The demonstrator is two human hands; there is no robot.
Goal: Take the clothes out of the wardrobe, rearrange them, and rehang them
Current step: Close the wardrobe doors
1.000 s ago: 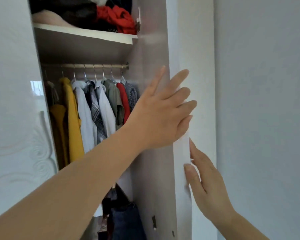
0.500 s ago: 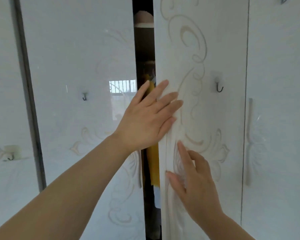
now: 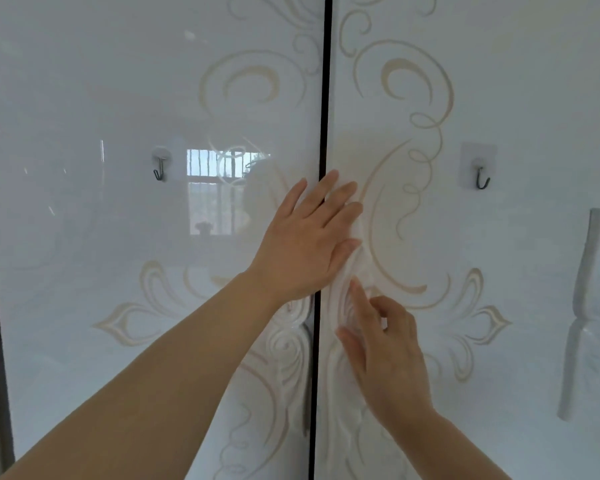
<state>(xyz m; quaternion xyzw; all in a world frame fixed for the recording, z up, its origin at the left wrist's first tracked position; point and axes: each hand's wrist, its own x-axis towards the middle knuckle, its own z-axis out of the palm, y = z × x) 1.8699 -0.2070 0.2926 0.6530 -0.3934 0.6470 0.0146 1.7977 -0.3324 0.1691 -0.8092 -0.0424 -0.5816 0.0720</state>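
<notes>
I am viewing two glossy white wardrobe doors with beige scroll ornament, the left door [image 3: 118,254] and the right door [image 3: 516,81], which are meeting at a thin dark seam [image 3: 323,98].

1. The left hand [image 3: 305,240] is lying flat across the seam with its fingers straight and its fingertips on the right door. Its grip is released and holding nothing.
2. The right hand [image 3: 388,358] is touching the raised scrollwork of the right door just beside the seam, index finger and thumb extended. The other fingers are bending loosely, and this grip is also holding nothing.
3. The clothes are not showing. I am judging that they are hanging inside the wardrobe, behind the closed doors.

Hazards I am anticipating:
- The seam is offering no edge to hold, so fingertips working at it are likely to slip on the gloss or get pinched.
- The left palm is bearing on both doors. While it is pressing, it is holding shut whichever door the right hand tries to pull.
- The white moulded handle [image 3: 584,306] is standing well apart from both hands, so reaching for it means letting go of the seam.
- Small metal hooks on adhesive pads, one on each door [image 3: 159,169] [image 3: 481,176], are projecting where a garment being carried past could snag.
</notes>
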